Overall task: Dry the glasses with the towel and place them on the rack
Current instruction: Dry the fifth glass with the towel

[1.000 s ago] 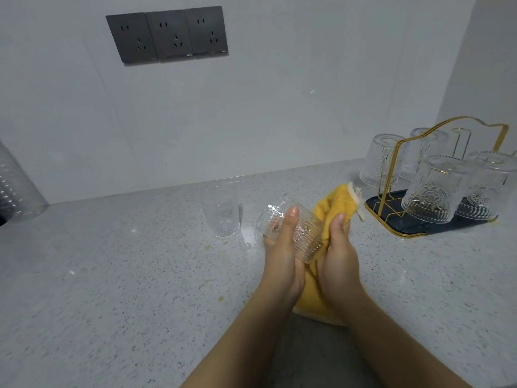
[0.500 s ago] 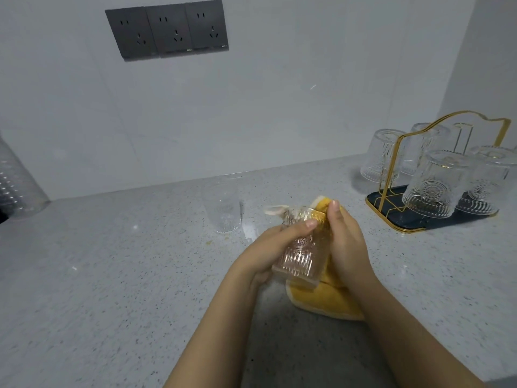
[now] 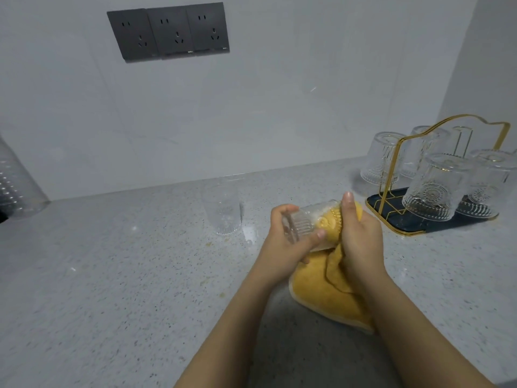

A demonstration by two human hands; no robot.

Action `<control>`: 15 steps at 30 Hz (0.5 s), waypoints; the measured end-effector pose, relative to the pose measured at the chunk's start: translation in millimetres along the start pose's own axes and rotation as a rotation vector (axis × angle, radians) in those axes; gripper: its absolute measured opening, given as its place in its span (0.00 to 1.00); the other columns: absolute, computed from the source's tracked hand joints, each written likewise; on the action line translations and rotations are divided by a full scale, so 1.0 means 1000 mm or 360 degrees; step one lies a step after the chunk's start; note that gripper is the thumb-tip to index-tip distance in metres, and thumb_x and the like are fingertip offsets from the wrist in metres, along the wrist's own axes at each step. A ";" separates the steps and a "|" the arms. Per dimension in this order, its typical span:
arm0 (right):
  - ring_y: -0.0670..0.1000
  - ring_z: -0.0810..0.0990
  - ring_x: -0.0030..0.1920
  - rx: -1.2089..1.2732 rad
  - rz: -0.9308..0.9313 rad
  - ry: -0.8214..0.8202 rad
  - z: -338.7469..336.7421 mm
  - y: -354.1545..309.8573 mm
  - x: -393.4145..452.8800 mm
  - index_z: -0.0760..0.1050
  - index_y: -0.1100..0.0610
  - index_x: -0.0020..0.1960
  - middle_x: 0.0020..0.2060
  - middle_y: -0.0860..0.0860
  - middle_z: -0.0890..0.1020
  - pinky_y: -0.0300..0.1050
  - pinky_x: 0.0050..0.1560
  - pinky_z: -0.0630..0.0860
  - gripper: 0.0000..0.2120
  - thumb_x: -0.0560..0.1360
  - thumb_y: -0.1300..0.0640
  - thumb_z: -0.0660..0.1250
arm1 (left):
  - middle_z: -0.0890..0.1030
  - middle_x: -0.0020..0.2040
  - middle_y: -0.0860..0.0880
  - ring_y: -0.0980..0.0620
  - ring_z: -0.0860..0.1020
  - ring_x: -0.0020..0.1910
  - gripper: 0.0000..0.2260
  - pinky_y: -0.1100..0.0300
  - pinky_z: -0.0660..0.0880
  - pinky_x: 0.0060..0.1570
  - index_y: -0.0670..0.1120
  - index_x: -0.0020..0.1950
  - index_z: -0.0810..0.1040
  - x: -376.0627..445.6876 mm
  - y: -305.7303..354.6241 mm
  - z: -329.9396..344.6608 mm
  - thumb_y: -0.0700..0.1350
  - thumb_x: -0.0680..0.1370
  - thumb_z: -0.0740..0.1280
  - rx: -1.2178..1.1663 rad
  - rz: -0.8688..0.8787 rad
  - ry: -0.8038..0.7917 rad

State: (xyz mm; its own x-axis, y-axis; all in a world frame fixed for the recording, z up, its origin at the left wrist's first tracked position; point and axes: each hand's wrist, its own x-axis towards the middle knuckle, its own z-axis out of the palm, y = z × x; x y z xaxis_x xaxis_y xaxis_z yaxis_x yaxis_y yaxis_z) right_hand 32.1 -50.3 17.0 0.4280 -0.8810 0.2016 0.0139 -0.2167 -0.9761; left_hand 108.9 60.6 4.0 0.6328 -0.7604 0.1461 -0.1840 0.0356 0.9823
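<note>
My left hand (image 3: pixel 285 245) grips a ribbed clear glass (image 3: pixel 305 224) lying on its side, base toward the left. The yellow towel (image 3: pixel 330 295) is stuffed into the glass's mouth and hangs down onto the counter. My right hand (image 3: pixel 361 242) clutches the towel at the glass's rim. Another clear glass (image 3: pixel 222 210) stands upright on the counter, left of my hands. The gold wire rack (image 3: pixel 397 175) on a dark tray sits at the right with several glasses upside down on it.
A speckled grey counter (image 3: pixel 112 275) runs to a white wall with three dark sockets (image 3: pixel 170 32). A dimpled clear container (image 3: pixel 14 186) stands at the far left edge. Water drops lie on the counter near the upright glass.
The glass has turned from upright to lying on its side, base to the left. The towel has gone into its mouth, and both hands shifted slightly right.
</note>
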 end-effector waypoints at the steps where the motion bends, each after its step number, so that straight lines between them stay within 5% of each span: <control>1: 0.46 0.74 0.27 0.0116 0.0060 -0.0248 -0.001 -0.003 -0.002 0.68 0.55 0.29 0.23 0.48 0.73 0.40 0.30 0.71 0.25 0.75 0.38 0.54 | 0.78 0.50 0.49 0.49 0.79 0.40 0.22 0.60 0.78 0.32 0.53 0.64 0.64 0.000 0.000 -0.005 0.50 0.75 0.72 -0.0012 0.0020 0.0042; 4: 0.53 0.83 0.43 0.0417 0.0183 -0.1087 -0.009 -0.002 -0.001 0.80 0.57 0.42 0.37 0.52 0.85 0.42 0.43 0.78 0.22 0.68 0.37 0.65 | 0.79 0.53 0.48 0.50 0.80 0.35 0.21 0.55 0.77 0.31 0.54 0.63 0.67 0.001 -0.001 -0.023 0.57 0.74 0.70 -0.0085 -0.0067 0.0066; 8: 0.53 0.83 0.50 0.0317 0.0097 -0.1780 -0.013 -0.001 0.000 0.77 0.58 0.55 0.48 0.56 0.83 0.40 0.48 0.78 0.27 0.60 0.51 0.79 | 0.82 0.49 0.46 0.41 0.80 0.37 0.23 0.51 0.79 0.32 0.51 0.62 0.70 0.001 -0.003 -0.034 0.60 0.73 0.70 -0.0151 -0.0237 -0.0019; 12: 0.40 0.82 0.43 0.0086 -0.0018 -0.1814 -0.014 -0.009 -0.008 0.74 0.52 0.51 0.43 0.46 0.82 0.32 0.42 0.76 0.17 0.68 0.68 0.71 | 0.83 0.49 0.43 0.36 0.83 0.44 0.28 0.52 0.80 0.33 0.46 0.61 0.72 0.003 0.000 -0.035 0.61 0.70 0.73 -0.0200 -0.0461 -0.0127; 15: 0.43 0.82 0.47 0.0013 -0.0003 -0.1807 -0.014 -0.006 -0.006 0.73 0.50 0.55 0.45 0.44 0.83 0.35 0.44 0.77 0.21 0.68 0.66 0.73 | 0.83 0.46 0.42 0.42 0.82 0.40 0.26 0.56 0.80 0.31 0.45 0.59 0.75 0.002 0.001 -0.038 0.62 0.71 0.72 -0.0151 -0.0590 -0.0242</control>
State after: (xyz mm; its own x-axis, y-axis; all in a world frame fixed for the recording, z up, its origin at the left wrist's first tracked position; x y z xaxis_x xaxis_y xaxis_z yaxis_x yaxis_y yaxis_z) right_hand 17.1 -49.0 23.0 0.9998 0.0111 0.0176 0.0195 -0.2112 -0.9773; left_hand 138.5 83.6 10.2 0.5235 -0.8199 -0.2316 0.1103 -0.2044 0.9727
